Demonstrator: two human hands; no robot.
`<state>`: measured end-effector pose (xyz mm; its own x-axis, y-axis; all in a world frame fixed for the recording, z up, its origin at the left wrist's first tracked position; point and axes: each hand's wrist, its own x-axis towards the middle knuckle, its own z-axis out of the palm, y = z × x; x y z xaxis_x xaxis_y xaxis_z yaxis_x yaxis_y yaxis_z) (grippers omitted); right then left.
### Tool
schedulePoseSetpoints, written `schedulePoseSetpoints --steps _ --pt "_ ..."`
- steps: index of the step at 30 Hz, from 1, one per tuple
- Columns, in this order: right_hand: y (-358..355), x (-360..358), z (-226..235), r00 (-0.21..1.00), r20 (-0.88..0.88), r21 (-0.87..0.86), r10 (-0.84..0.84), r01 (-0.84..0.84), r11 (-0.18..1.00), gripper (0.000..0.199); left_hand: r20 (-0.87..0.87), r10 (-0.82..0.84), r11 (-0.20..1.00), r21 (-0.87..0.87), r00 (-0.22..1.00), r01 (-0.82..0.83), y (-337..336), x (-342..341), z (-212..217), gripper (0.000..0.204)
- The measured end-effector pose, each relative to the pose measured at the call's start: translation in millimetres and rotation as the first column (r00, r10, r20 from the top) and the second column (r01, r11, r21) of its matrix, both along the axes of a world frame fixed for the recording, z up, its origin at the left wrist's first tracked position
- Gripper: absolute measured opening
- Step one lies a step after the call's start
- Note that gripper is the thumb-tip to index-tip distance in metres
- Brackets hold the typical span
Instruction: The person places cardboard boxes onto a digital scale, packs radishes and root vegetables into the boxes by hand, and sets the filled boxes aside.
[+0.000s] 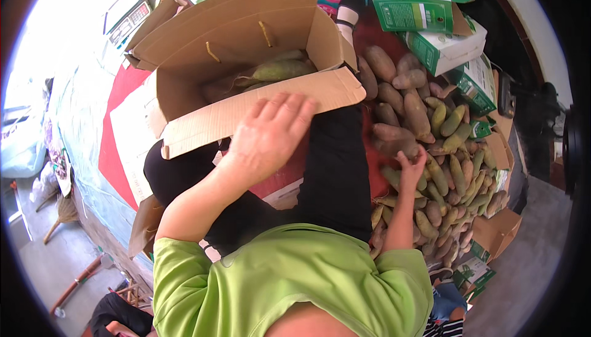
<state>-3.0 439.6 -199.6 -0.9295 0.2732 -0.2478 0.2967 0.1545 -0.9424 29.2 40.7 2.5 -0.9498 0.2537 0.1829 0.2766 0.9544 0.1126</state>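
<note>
My left hand [271, 134] lies flat, fingers spread, on the front flap of an open cardboard box [258, 106]. Inside the box lie several long greenish and brown tubers [277, 69]. My right hand [411, 166] reaches out to the right into a big heap of brown and green tubers [443, 152]. Its fingers rest on a reddish-brown tuber [394, 134] at the heap's near edge, and whether they grip it is not visible. My green shirt and black trousers fill the lower middle.
Green-and-white cartons [425, 4] are stacked behind the heap, with more [474, 272] at the lower right. A weighing scale [126, 11] stands at the upper left, on a red mat [120, 146]. A broom [58, 214] lies far left. Another person's clothing [449, 303] shows at the bottom.
</note>
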Motion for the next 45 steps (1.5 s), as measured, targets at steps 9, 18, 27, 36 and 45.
schedulePoseSetpoints --steps 9,18,27,36,45 --pt "-134.9 -112.3 208.7 0.804 -0.569 -0.139 0.174 -0.303 0.943 0.064 -0.073 -0.133 0.991 0.021 0.988 0.134 5.5 -0.3 -5.5 0.051" --pt "-295.8 -127.4 245.7 0.385 -0.52 0.335 0.763 -0.73 0.596 0.064 -0.067 -0.137 0.988 0.06 0.988 0.141 3.1 -1.3 -8.0 0.051" --pt "-236.4 -134.3 190.9 0.637 -0.509 0.09 0.579 -0.629 0.772 0.03 -0.059 -0.119 0.993 0.004 0.991 0.12 0.2 -3.8 -8.4 0.049" --pt "-19.8 -82.3 -2.4 0.938 0.014 0.326 0.347 -0.332 0.885 0.025 -0.02 -0.112 0.993 0.017 0.993 0.113 3.9 -8.2 -9.1 0.055" --pt "74.7 91.6 -135.5 0.795 0.605 0.328 0.046 -0.301 0.896 0.014 -0.038 -0.074 0.994 -0.088 0.997 0.071 11.2 -8.7 -10.3 0.051"
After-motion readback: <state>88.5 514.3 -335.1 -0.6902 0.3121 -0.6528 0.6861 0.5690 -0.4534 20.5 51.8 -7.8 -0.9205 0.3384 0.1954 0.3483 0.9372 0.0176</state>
